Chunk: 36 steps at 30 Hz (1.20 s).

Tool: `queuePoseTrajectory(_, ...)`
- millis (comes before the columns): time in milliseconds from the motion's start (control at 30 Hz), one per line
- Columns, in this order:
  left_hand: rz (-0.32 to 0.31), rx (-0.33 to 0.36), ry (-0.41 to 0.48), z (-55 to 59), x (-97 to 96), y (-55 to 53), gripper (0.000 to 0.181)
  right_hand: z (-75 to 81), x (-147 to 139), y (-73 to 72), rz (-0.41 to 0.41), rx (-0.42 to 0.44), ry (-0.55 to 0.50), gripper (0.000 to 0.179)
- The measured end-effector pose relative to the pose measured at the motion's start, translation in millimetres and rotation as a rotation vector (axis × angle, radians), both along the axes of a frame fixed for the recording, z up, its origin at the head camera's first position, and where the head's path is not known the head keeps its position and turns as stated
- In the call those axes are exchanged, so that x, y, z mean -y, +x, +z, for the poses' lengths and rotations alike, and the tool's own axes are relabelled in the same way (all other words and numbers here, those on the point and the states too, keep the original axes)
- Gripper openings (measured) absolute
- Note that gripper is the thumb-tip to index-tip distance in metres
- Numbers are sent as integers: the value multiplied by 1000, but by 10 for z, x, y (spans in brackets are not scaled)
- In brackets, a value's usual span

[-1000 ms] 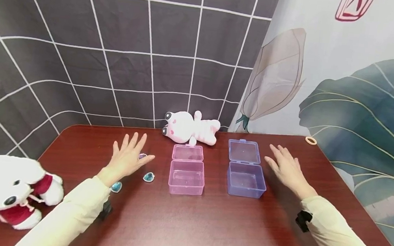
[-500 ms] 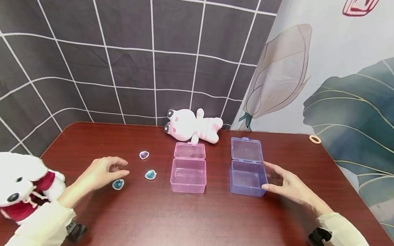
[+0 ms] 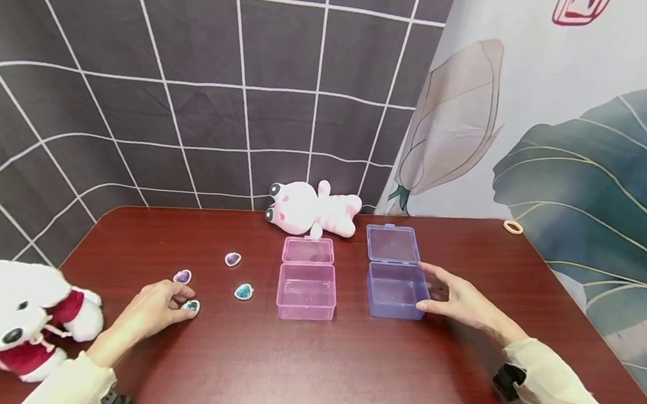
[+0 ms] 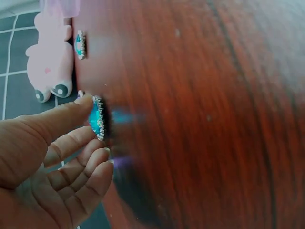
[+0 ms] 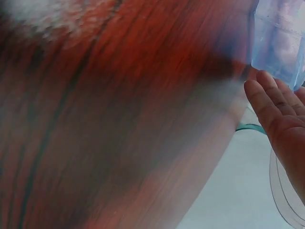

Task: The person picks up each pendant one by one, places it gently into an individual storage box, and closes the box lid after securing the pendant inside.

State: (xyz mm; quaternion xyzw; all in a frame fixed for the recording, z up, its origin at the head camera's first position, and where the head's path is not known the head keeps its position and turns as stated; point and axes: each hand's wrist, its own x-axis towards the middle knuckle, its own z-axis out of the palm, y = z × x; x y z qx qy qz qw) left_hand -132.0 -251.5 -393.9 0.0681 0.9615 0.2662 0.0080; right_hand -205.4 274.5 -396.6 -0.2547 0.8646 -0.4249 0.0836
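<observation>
My left hand (image 3: 152, 306) pinches a teal heart-shaped gem (image 4: 98, 118) with a beaded silvery rim between thumb and index finger, low at the table surface. The other fingers are loosely bent. A purple gem (image 3: 182, 276) lies just beyond the fingertips. Another purple gem (image 3: 233, 259) and a second teal gem (image 3: 243, 292) lie to the right. My right hand (image 3: 468, 305) touches the right side of a blue see-through box (image 3: 395, 306), thumb near its front corner and fingers toward the hinge. In the right wrist view these fingers look straight. The box's lid stands open.
A pink see-through box (image 3: 304, 311) with a raised lid stands left of the blue one. Behind it lies a pink plush frog (image 3: 299, 209). A white plush dog (image 3: 3, 308) sits by my left forearm. A wooden ring (image 3: 513, 227) lies at the far right table edge.
My left hand drew back from above the gems and came down onto the near teal one. My right hand moved to the blue box, which has shifted slightly left.
</observation>
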Motion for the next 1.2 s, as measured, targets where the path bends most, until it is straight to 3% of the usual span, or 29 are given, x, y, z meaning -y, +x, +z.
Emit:
queuePoseTrajectory(167,10,-13,2,-30,-49,-9,19,18,-9,-5,5,28,-21,77)
queuePoseTrajectory(333,25,-8,47,2,-115,-22,20,28,-27,-6,12,51,-43,77)
queuePoseTrajectory(433,40,-9,111,78,-205,-87,18,42,-34,-8,10,60,-55,77)
queuePoseTrajectory(533,32,14,256,189,-382,-233,20,55,-44,-17,16,61,-65,77)
queuePoseTrajectory(667,-61,112,509,352,-829,-508,28,68,-58,-20,29,61,-75,76)
queuePoseTrajectory(733,-135,174,624,432,-1148,-647,29,72,-60,-15,31,71,-81,77)
queuePoseTrajectory(833,-230,263,719,488,-1681,-845,28,66,-60,-11,26,69,-74,77)
queuePoseTrajectory(1000,-313,357,739,411,-2476,-1030,24,37,-21,-3,12,70,-51,77)
queuePoseTrajectory(1200,-297,413,660,278,-3039,-1057,19,34,15,12,21,79,-23,78)
